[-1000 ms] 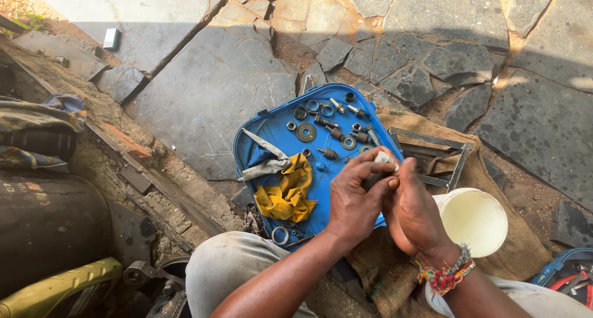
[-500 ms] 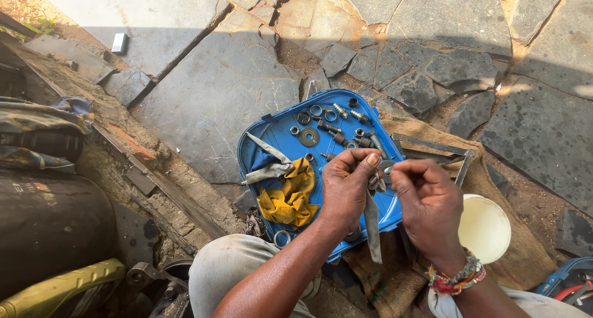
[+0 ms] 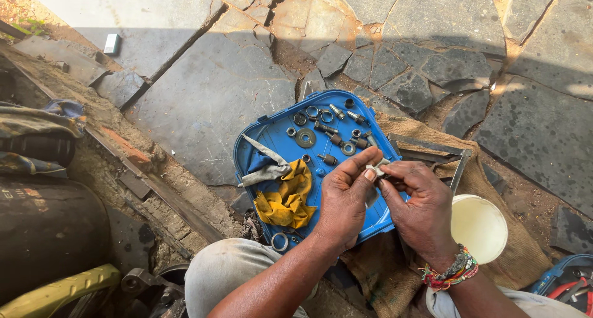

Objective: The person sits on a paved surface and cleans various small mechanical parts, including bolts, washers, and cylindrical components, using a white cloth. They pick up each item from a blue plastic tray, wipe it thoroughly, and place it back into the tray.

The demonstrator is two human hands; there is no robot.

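My left hand (image 3: 344, 197) and my right hand (image 3: 420, 202) meet over the near right part of a blue plastic tray (image 3: 272, 136). Together their fingertips pinch a small pale grey part (image 3: 375, 170); what it is stays unclear. On the tray lie several bolts, nuts and washers (image 3: 327, 133), a large washer (image 3: 305, 138), a grey strip of cloth (image 3: 264, 167) and a crumpled yellow rag (image 3: 285, 197). A metal ring (image 3: 279, 241) rests at the tray's near edge. A beaded bracelet (image 3: 450, 275) circles my right wrist.
The tray sits on cracked stone paving, partly on brown sacking (image 3: 488, 179). A white round container (image 3: 479, 226) stands to the right, a flat metal frame (image 3: 432, 150) behind it. Dark tyre and machine parts (image 3: 43, 231) fill the left. A small white block (image 3: 112, 44) lies far left.
My hands have moved apart slightly and then closed again on the small part, turning it. A long thin strip that hung below them half a second ago is no longer visible.
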